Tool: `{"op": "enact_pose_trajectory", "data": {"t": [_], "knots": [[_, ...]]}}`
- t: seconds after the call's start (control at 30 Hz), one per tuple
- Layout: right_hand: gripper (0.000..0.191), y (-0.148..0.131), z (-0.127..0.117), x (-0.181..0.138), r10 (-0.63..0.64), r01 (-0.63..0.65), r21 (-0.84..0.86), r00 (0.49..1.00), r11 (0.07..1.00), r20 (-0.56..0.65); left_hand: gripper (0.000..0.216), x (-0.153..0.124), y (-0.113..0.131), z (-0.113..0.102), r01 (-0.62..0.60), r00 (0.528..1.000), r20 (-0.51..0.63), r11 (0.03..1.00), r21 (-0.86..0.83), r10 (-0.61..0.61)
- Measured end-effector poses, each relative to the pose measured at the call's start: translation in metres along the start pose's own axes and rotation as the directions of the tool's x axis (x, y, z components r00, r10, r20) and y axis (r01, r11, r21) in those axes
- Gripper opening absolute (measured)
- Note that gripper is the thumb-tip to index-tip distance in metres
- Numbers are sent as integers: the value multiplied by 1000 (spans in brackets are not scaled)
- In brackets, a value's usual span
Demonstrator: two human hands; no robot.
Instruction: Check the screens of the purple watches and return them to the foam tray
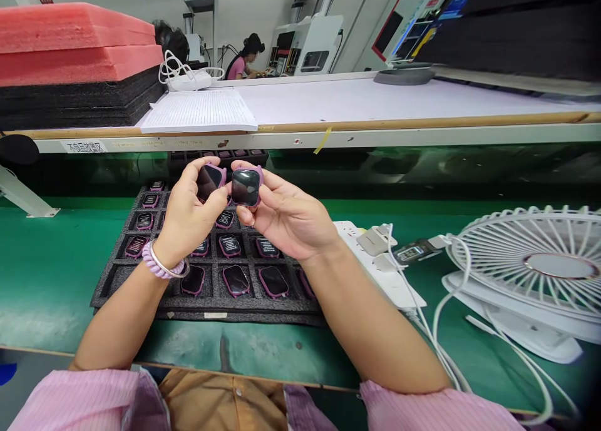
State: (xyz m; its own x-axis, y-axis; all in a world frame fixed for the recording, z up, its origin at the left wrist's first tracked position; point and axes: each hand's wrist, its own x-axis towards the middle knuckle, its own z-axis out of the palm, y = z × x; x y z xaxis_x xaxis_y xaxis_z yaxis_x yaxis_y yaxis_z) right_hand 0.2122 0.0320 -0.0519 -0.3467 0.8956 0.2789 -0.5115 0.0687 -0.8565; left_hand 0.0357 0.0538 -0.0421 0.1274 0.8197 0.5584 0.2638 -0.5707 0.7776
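My left hand (190, 215) pinches a purple watch body (209, 179) with a dark screen, held up over the tray. My right hand (286, 215) grips a second purple watch body (246, 187), its glossy screen facing me. The two pieces sit side by side, almost touching. Below them lies a black foam tray (113, 279) on the green mat, its pockets filled with several more purple watch bodies (235, 279), some screen up and some back up. A purple coil band circles my left wrist.
A white desk fan (530, 268) lies at the right, with a white power strip (385, 274), plugs and cables beside it. A raised shelf (375, 131) carries paper sheets, pink and black foam stacks. Another tray sits behind under the shelf. A person works far back.
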Motion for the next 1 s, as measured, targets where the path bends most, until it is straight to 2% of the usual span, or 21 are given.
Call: {"op": "enact_pose_trajectory", "data": {"t": [0.23,0.67,0.87,1.0], "knots": [[32,1,-2,1,21,-21,32,1000,999,-1,42,-1,-2,2,31,1000,10,992,-119,-30],[32,3,-4,3,34,-35,57,999,998,9,45,-2,1,2,-33,999,-43,999,-9,33],[37,1,-4,1,-29,30,-56,999,998,15,43,-1,1,-2,-99,992,-75,994,53,103],[43,0,-2,-1,-33,32,-99,999,995,-3,44,-1,0,-1,-75,993,-90,997,11,75]]}}
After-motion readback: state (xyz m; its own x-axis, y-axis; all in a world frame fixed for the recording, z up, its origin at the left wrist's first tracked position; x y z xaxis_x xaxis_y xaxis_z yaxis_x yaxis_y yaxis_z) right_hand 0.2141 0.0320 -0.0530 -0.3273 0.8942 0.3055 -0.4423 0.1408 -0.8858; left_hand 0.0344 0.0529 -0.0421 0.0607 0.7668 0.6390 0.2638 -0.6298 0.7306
